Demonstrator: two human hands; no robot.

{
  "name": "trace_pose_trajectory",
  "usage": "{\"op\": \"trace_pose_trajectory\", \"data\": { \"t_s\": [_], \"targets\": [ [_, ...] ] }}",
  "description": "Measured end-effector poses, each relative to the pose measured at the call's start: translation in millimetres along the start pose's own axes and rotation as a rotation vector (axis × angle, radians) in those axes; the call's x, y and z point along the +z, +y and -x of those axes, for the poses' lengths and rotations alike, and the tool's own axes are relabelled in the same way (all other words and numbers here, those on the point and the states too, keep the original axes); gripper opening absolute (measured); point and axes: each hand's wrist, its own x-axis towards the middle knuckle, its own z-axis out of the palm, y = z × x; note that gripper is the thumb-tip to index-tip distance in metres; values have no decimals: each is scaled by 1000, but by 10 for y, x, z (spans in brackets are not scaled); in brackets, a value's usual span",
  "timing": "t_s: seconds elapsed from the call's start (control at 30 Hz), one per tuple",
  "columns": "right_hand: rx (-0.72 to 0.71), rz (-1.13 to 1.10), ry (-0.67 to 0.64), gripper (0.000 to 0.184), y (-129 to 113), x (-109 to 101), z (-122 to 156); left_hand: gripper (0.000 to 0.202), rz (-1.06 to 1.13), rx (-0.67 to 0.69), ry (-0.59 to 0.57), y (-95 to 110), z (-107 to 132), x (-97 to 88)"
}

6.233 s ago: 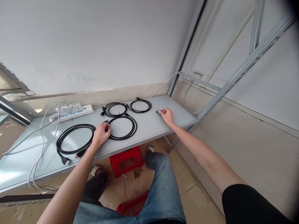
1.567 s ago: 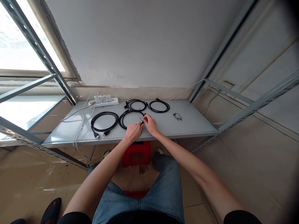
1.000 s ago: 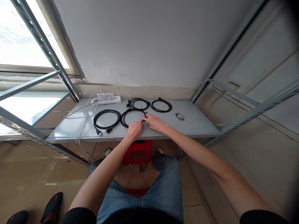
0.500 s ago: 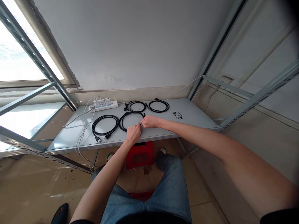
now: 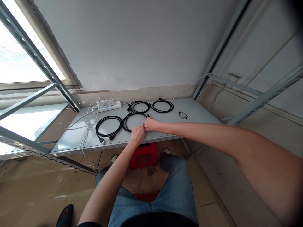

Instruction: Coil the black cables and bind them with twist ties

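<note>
My left hand [image 5: 138, 134] and my right hand [image 5: 151, 124] meet at the near right side of a coiled black cable [image 5: 133, 120] on a grey metal shelf [image 5: 201, 115]. Both hands have curled fingers pinched on that coil's edge. Another black coil [image 5: 109, 125] with its plugs showing lies just left of it. Two smaller black coils, one [image 5: 139, 107] behind the held coil and one [image 5: 163, 106] to its right, sit further back. A small bundle of black ties [image 5: 182, 115] lies to the right of my right hand.
A white power strip [image 5: 106, 105] with white leads trailing off the shelf's left front sits at the back left. Grey rack posts [image 5: 262, 97] stand right, a window frame left. A red stool [image 5: 144, 156] is under the shelf by my knees.
Since six seconds ago my right hand left the tie bundle and joined my left at the coil; my view pulled back. In the last second both hands stayed pinched on the coil.
</note>
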Motion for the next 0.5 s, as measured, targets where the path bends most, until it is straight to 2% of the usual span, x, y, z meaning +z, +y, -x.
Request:
{"op": "trace_pose_trajectory", "data": {
  "t_s": [0.13,0.23,0.33,0.43,0.5],
  "targets": [
    [2,55,-45,35,-6,0,41,29,15,8,6,3,12,-5],
    [61,-3,33,36,-25,62,72,28,19,15,25,-3,13,10],
    [95,-35,98,28,-51,137,80,27,31,13,32,-8,14,19],
    [136,9,13,21,-82,141,37,26,37,20,22,-10,14,12],
    [190,30,-62,23,-97,72,-7,27,37,34,16,-7,12,6]
  ]
}}
